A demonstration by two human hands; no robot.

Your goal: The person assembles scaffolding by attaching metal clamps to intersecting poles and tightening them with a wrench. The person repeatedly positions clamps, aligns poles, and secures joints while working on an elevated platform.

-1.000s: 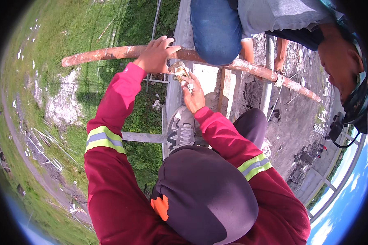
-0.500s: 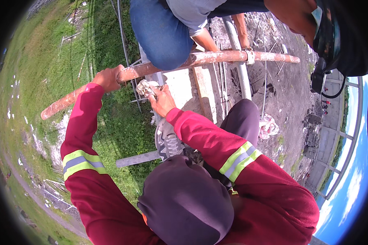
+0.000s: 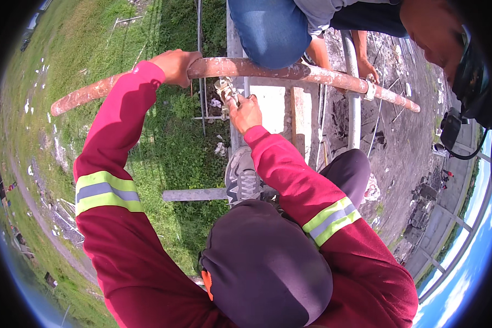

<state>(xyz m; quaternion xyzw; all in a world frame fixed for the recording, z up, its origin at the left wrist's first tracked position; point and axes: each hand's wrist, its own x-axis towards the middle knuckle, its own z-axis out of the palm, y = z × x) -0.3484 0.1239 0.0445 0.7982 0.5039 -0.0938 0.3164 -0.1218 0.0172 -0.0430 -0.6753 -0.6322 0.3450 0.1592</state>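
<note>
The pipe [image 3: 224,67] is rusty red-brown, blotched with white, and the clamp [image 3: 224,88] is a pale, brassy gold. The crimson sleeves [image 3: 119,139] carry bands [image 3: 108,192] of silver-grey striped between yellow-green, below a dark purple head covering [image 3: 269,262] with an orange patch [image 3: 207,284]. Blue jeans [image 3: 270,33], a light grey pole [image 3: 354,120] and green grass [image 3: 175,136] surround them.

Two of the person's hands are counted: left hand [image 3: 176,66], right hand [image 3: 245,113], both upper frame. Two pipes noted: one rust-red pipe [image 3: 229,66] across the top, one grey pipe [image 3: 353,128] right of centre. Two clamps recorded: held clamp [image 3: 225,89], upper centre; pipe clamp [image 3: 370,90], upper right. Two reflective bands [image 3: 108,191] logged, lower left and lower right. One shoe [image 3: 242,180] seen, centre; one plank [image 3: 298,115], above it. One co-worker [image 3: 268,33] tallied, top right.
</note>
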